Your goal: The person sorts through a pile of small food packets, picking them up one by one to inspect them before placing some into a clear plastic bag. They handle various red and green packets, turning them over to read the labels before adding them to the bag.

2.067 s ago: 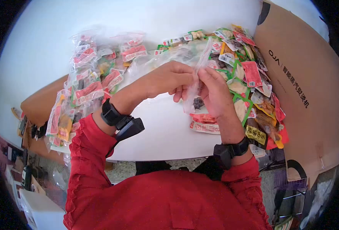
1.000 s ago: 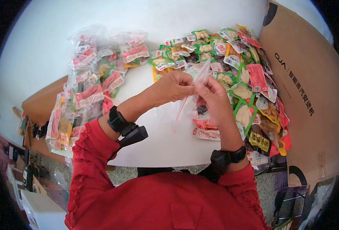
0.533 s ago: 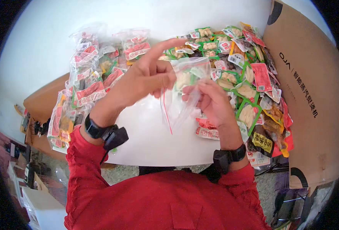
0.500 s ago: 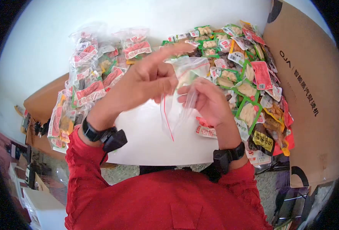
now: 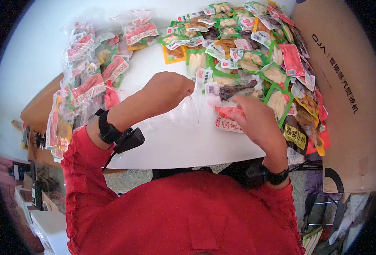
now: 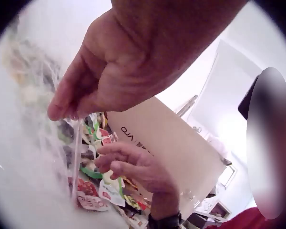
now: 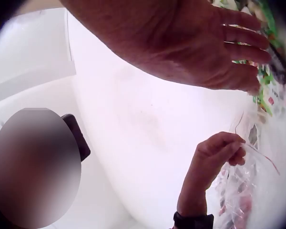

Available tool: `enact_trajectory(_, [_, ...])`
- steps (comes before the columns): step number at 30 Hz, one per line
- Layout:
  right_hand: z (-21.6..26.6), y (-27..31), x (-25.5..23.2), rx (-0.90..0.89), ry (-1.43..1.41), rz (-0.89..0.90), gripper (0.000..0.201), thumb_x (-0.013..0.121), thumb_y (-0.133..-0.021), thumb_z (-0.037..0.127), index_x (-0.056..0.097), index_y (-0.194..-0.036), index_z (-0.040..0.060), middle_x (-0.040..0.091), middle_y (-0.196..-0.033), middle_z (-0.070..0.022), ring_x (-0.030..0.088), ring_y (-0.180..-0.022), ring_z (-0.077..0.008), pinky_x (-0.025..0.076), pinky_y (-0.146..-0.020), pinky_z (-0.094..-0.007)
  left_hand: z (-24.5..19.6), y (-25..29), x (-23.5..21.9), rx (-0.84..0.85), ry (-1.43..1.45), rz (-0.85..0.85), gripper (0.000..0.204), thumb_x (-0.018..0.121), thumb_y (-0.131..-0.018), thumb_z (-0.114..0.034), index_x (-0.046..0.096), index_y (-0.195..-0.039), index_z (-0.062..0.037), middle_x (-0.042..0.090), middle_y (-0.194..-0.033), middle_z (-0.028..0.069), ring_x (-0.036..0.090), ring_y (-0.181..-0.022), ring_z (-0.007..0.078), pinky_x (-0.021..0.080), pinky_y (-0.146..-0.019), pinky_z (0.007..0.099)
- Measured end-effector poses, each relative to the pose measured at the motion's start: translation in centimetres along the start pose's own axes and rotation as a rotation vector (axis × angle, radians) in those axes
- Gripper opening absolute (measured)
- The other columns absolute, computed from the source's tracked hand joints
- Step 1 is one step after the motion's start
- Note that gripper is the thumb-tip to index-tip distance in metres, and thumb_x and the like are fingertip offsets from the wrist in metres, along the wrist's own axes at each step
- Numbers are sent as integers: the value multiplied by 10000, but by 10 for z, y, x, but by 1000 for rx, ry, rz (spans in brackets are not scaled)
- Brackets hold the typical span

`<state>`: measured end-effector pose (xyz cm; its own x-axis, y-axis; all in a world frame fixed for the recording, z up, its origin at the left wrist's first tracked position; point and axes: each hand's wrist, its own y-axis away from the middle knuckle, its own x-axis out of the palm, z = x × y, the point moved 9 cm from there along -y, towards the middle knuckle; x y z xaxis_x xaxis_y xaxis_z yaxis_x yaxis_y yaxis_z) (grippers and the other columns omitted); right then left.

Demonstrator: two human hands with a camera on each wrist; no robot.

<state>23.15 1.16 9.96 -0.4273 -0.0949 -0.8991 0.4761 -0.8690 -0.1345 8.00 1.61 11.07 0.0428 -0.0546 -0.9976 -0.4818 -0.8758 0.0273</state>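
My left hand (image 5: 187,91) pinches the top edge of a clear zip bag (image 5: 187,115) with a red seal line, which hangs down to the white table (image 5: 175,146). In the left wrist view the thumb and finger of the left hand (image 6: 62,113) hold the bag's edge (image 6: 76,157). My right hand (image 5: 244,105) holds nothing. Its fingers are relaxed and stretched out above a red snack packet (image 5: 227,124), next to a dark packet (image 5: 237,89). The right wrist view shows the right hand (image 7: 243,57) with straight fingers, and the left hand (image 7: 219,148) with the bag (image 7: 250,191) below it.
Loose snack packets (image 5: 247,51) in green, red and yellow cover the table's far right. Filled clear bags (image 5: 86,80) lie piled at the left. A large cardboard box (image 5: 345,85) stands against the right side. A brown surface (image 5: 37,112) shows beyond the table's left edge.
My right hand has let go of the bag and moved right, towards the loose packets. My left hand has come down to the table with the bag.
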Motion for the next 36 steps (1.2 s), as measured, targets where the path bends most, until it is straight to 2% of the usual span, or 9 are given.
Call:
enact_trajectory(2, [-14, 15, 6, 42, 151, 116, 334, 588, -733, 199, 525, -1022, 45, 578, -928, -164, 551, -838, -310, 428, -731, -386, -8, -2, -6, 30, -39, -38, 85, 492, -794, -101, 568, -796, -64, 581, -893, 81, 570, -769, 251, 460, -619, 357])
enact_trajectory(6, [-34, 43, -31, 42, 157, -143, 293, 571, -739, 215, 531, -967, 34, 566, -892, -166, 535, -852, -332, 425, -735, -419, -24, -6, -25, 110, -239, -149, 47, 506, -766, -89, 549, -751, -76, 506, -1076, 64, 542, -820, 239, 465, -615, 351])
enact_trajectory(13, [-68, 68, -62, 133, 311, -212, 349, 609, -709, 166, 520, -1018, 32, 558, -925, -180, 519, -898, -336, 399, -792, -420, -41, 0, -47, 244, -216, -292, 22, 521, -742, -83, 515, -755, -65, 544, -961, 72, 563, -791, 237, 461, -603, 383])
enact_trajectory(15, [-70, 68, -67, 126, 348, -224, 365, 621, -697, 161, 520, -1023, 32, 555, -941, -186, 509, -924, -340, 389, -817, -415, -24, -2, -27, 89, -267, 85, 43, 508, -770, -109, 513, -767, -66, 577, -769, 73, 567, -650, 265, 453, -560, 376])
enact_trajectory(16, [-69, 66, -63, 124, 361, -143, 399, 638, -677, 154, 517, -1039, 38, 537, -999, -183, 485, -977, -337, 378, -844, -405, -22, 1, -35, 94, -264, 81, 43, 508, -770, -109, 513, -767, -66, 577, -769, 73, 567, -650, 265, 453, -560, 376])
enact_trajectory(19, [-62, 63, -48, 94, 404, -16, 485, 668, -637, 138, 502, -1084, 53, 482, -1118, -171, 426, -1077, -324, 353, -886, -403, -26, 3, -49, 198, 155, 206, 94, 475, -813, -144, 497, -760, -70, 520, -566, 48, 514, -464, 209, 425, -459, 310])
enact_trajectory(21, [-58, 61, -36, 62, 432, 23, 535, 680, -617, 130, 490, -1113, 62, 445, -1179, -161, 393, -1125, -314, 341, -900, -410, -19, 2, -39, 35, 639, 464, 138, 427, -836, -150, 467, -731, -70, 483, -540, 21, 466, -421, 111, 378, -398, 241])
enact_trajectory(30, [-64, 48, -2, -100, 680, -58, 503, 561, -687, 59, 447, -1175, 86, 361, -1249, -180, 320, -1193, -314, 287, -907, -510, 29, -37, 17, -65, 485, 78, 177, 449, -838, -175, 469, -714, -51, 465, -535, 24, 485, -431, 114, 399, -407, 273])
enact_trajectory(36, [-65, 35, -18, -90, 566, -132, 255, 479, -720, 59, 513, -969, 18, 498, -1002, -176, 479, -989, -323, 397, -807, -431, 47, -39, 40, -184, 685, 7, 210, 442, -852, -214, 510, -742, -49, 497, -555, 46, 508, -467, 125, 410, -450, 283])
